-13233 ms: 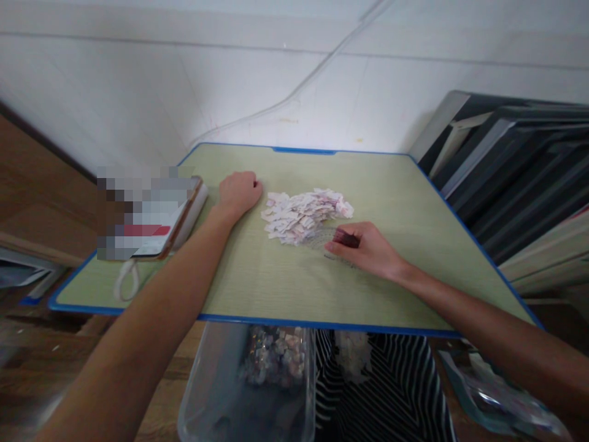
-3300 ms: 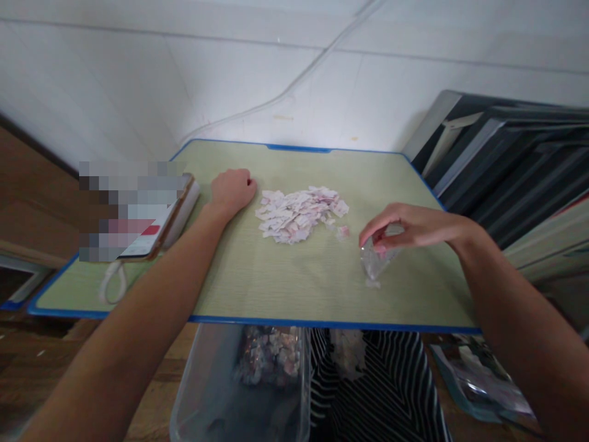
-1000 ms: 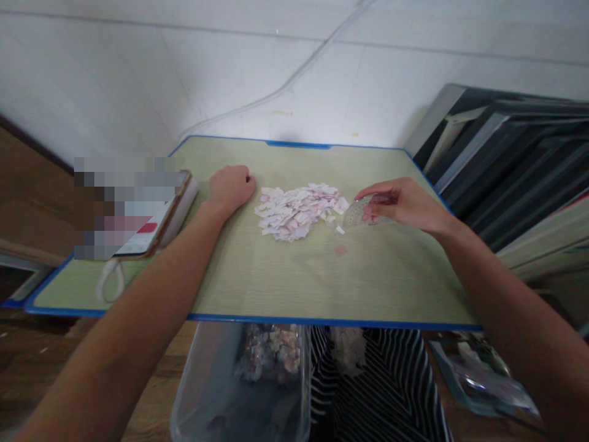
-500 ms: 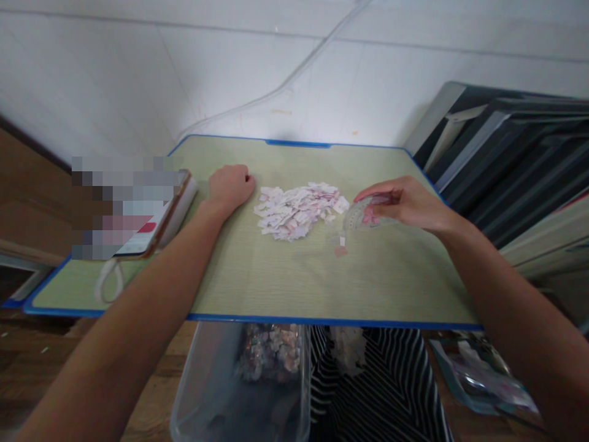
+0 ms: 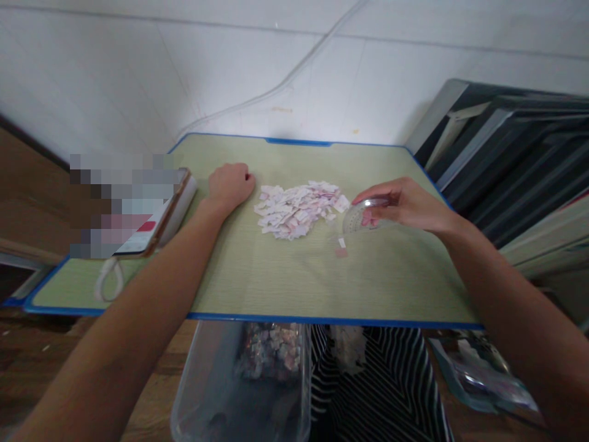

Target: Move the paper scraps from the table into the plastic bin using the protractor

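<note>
A clear half-round protractor (image 5: 353, 220) with printed scale marks is pinched between the thumb and fingers of my right hand (image 5: 405, 202). It stands tilted at the right side of a pile of small torn paper pieces (image 5: 294, 212), mostly white with pink prints. Close below its left corner lie a white scrap (image 5: 341, 242) and a pink scrap (image 5: 341, 252). Something pink shows through the plastic by my thumb. My left hand (image 5: 230, 184) rests curled into a fist on the table to the left of the pile, apart from the paper.
The pale green folding table (image 5: 285, 282) has a blue rim. A phone (image 5: 138, 239) leans on a white box at the left, its strap hanging down. Below the front edge sits a clear plastic bin (image 5: 207, 393) with wrapped small items. Dark panels (image 5: 515, 141) lean at the right.
The protractor has tilted slightly and its upper edge now catches the light. The white scrap by its corner has turned a little. My left hand stays in place.
</note>
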Tool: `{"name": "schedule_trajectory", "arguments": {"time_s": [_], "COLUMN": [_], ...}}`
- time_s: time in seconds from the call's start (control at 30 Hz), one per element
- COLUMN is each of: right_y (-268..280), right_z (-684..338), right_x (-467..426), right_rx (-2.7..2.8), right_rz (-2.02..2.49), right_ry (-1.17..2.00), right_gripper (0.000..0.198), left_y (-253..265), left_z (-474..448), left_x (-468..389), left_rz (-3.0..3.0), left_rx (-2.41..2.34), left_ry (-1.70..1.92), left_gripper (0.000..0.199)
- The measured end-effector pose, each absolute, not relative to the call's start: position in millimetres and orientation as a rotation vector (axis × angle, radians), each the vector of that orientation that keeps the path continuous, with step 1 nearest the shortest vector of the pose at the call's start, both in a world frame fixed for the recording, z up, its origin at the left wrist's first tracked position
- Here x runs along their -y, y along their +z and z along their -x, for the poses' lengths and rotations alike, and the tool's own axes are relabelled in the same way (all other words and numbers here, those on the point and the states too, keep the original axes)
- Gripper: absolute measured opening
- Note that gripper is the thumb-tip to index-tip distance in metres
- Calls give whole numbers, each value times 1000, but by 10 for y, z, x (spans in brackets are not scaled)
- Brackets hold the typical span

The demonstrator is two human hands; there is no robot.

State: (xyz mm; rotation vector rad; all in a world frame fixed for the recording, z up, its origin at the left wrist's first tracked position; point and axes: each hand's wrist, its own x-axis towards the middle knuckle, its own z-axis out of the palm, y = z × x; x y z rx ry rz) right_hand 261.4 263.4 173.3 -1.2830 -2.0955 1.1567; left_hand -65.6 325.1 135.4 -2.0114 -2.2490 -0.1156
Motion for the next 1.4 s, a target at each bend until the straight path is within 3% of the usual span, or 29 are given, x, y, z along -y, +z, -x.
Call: {"name": "schedule_trajectory", "arguments": {"time_s": [0.67, 1.4], "right_y": [1799, 1835], "right_z": [-2597, -2582], "right_x": [-2567, -2533], "right_rx": [2209, 2202], "right_rz": [1312, 1300], "right_ry": [1197, 1236], "right_gripper": [36, 32], "left_y": [1349, 1338], "left_z": [660, 666], "left_x": [-3246, -3260], "left_rz": [2000, 2009], "left_rx": [2260, 2280], "left_ry": [-118, -179], "left_gripper": [47, 46]}}
